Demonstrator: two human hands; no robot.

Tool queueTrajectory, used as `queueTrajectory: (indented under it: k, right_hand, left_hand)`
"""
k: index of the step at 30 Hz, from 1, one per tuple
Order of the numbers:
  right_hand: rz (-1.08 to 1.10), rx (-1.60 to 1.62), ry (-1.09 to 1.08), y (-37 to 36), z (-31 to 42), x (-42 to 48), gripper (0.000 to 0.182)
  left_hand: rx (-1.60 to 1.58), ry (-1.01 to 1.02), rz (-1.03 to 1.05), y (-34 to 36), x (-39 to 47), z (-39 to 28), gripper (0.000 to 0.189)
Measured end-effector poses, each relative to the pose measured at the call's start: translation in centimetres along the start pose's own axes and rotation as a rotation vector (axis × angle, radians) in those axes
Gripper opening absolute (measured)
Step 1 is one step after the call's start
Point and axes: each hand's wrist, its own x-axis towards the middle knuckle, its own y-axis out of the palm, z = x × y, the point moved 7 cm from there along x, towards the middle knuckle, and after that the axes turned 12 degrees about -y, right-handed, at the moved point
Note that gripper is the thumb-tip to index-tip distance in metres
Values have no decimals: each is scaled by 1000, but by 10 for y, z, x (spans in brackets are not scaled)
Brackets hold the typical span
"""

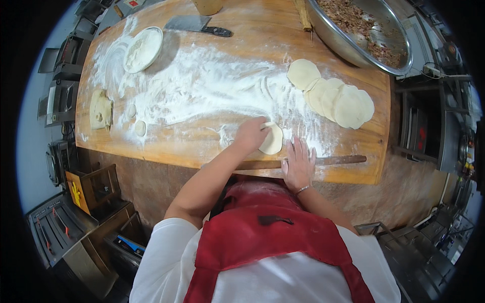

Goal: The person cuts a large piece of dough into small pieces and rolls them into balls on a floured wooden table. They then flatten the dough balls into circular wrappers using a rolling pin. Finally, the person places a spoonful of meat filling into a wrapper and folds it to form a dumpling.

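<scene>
My left hand (252, 135) has its fingers at the upper left edge of a thin round dough wrapper (272, 141), pinching it. Flat on a wooden rolling pin (341, 160) rests my right hand (299, 163), fingers spread, just right of that wrapper. The pin lies along the table's near edge. Overlapping rolled wrappers (350, 106) spread over the floured board at the right. Two small dough pieces (140, 128) and a larger lump of dough (101, 110) sit at the left.
The wooden table (257, 26) carries a bowl of flour (143, 49), a cleaver (197, 25) and a container (207, 5) at the back. A large metal bowl of minced filling (363, 34) stands at the back right corner. Loose flour (212, 83) covers the middle.
</scene>
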Motion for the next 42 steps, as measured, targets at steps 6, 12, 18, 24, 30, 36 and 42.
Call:
queueTrajectory:
  k: [6, 12, 18, 24, 30, 36, 42]
  right_hand:
    - [-208, -77, 32, -27, -24, 102, 63]
    - [-55, -23, -64, 5, 4, 26, 63]
    - [-182, -86, 10, -18, -13, 99, 64]
    - [-124, -6, -96, 4, 9, 58, 68]
    - [-130, -70, -43, -12, 6, 83, 67]
    - [-182, -14, -92, 4, 7, 83, 67]
    - [-37, -59, -141, 6, 18, 48, 72]
  left_hand:
    - [260, 150, -10, -12, -15, -42, 27]
    - [39, 58, -29, -13, 0, 4, 30]
    - [135, 56, 13, -23, -16, -16, 32]
    - [110, 28, -69, -17, 8, 7, 27]
    - [77, -56, -9, -34, -11, 21, 26]
    - [188, 6, -40, -26, 5, 0, 26]
    - [-46, -118, -14, -43, -6, 47, 26]
